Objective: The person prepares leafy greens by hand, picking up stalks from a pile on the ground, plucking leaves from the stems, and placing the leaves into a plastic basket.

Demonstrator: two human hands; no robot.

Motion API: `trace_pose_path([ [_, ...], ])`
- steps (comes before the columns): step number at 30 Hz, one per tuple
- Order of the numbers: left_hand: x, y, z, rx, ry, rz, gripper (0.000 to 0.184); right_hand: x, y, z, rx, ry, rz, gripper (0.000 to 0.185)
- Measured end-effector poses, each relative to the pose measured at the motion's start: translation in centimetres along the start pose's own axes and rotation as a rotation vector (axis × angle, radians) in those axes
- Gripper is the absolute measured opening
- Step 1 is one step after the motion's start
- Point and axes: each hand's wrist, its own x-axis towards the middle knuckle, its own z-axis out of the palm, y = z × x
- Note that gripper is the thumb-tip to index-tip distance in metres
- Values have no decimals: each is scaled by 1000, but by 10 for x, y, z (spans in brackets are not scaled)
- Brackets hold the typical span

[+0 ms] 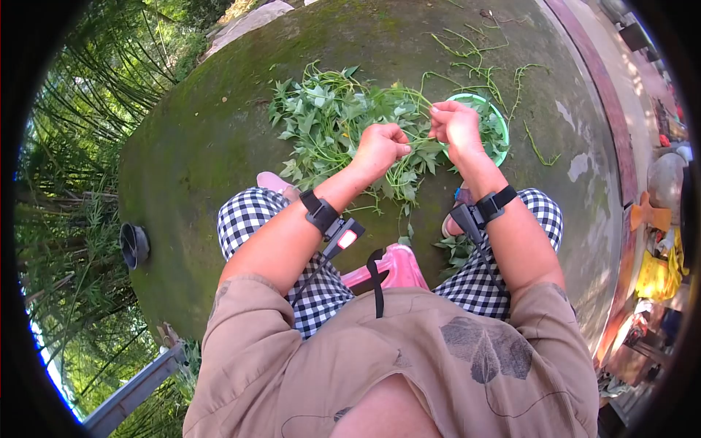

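Observation:
A broad heap of leafy green vines [321, 117] lies on the mossy ground in front of me. Over its right part, my left hand [381, 148] is closed on a thin green stem. My right hand [454, 128] pinches a leafy stem just to the right and slightly higher, and the two hands are a short gap apart. Behind my right hand sits a round basket with a pale green rim [504, 139], holding green leaves. My right hand and wrist cover part of the basket.
Stripped stems [485, 73] are strewn beyond the basket and to its right. A pink stool [400, 269] is between my knees. A black pot [134, 245] stands at the far left. Yellow bags [657, 276] and a wooden stool [650, 214] are at the right edge.

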Motion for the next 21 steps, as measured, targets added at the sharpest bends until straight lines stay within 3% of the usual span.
trace_pose_path([
  [2, -2, 0, -6, -188, -57, -212, 8, 4, -1, -11, 0, 14, 16, 9],
  [6, -2, -2, -18, -288, -42, -228, 21, 8, 2, -20, 22, -8, 82, 11],
  [10, -2, 4, -28, -366, -94, -262, 21, 5, 6, -19, 101, -96, 179, 13],
  [14, -3, 8, -24, -413, -140, -299, 20, -7, 5, -6, -30, -122, 99, 29],
  [17, -3, 9, -25, -469, -190, -306, 20, -11, 1, -2, -123, -202, -38, 29],
  [21, -3, 7, -30, -527, -256, -340, 20, -6, 5, 1, -178, -348, -42, 18],
])
